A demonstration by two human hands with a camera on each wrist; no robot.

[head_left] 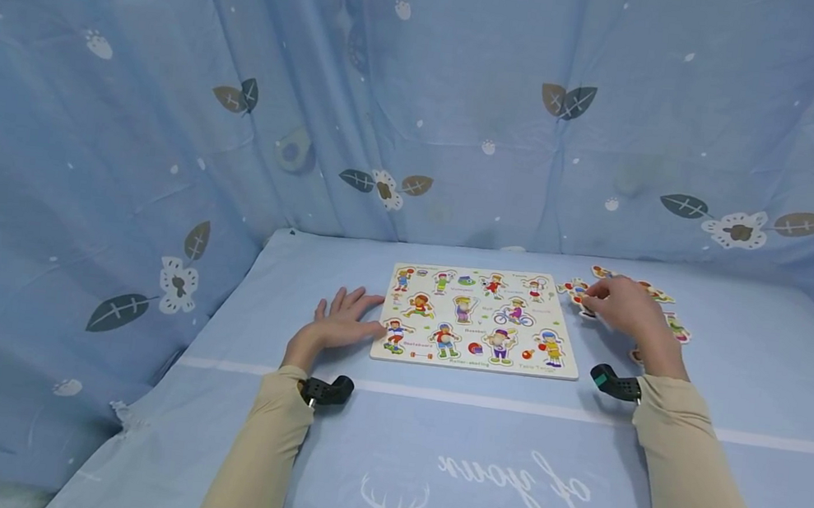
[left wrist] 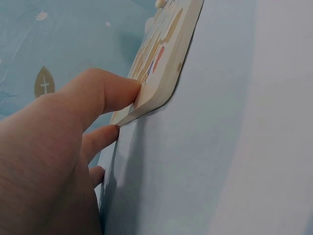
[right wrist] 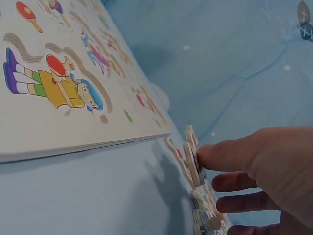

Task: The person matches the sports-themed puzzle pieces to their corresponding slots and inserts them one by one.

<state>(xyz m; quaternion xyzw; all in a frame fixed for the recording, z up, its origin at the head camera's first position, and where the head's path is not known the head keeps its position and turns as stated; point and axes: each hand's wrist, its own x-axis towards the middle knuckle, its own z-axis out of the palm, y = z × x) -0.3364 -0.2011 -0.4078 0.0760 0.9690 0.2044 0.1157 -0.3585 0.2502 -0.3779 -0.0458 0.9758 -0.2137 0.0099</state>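
Observation:
A wooden puzzle board [head_left: 565,363] with printed sports children lies on the cloth, its figure pieces seated in cutouts. My left hand [head_left: 340,323] rests at the board's left edge with fingers spread; in the left wrist view the thumb [left wrist: 120,93] presses on the corner and another finger touches the side. To the right of the board, my right hand [head_left: 628,309] pinches a wooden puzzle piece [right wrist: 192,159] tilted on edge. Its picture is mostly hidden by the fingers. Loose puzzle pieces [head_left: 676,328] lie under and around this hand, partly covered by it.
A pale blue cloth [head_left: 491,445] with a white stripe and lettering covers the table. Behind it and to the left hangs a blue patterned curtain [head_left: 467,111]. Black wrist cameras [head_left: 333,391] sit on both forearms, above the cloth.

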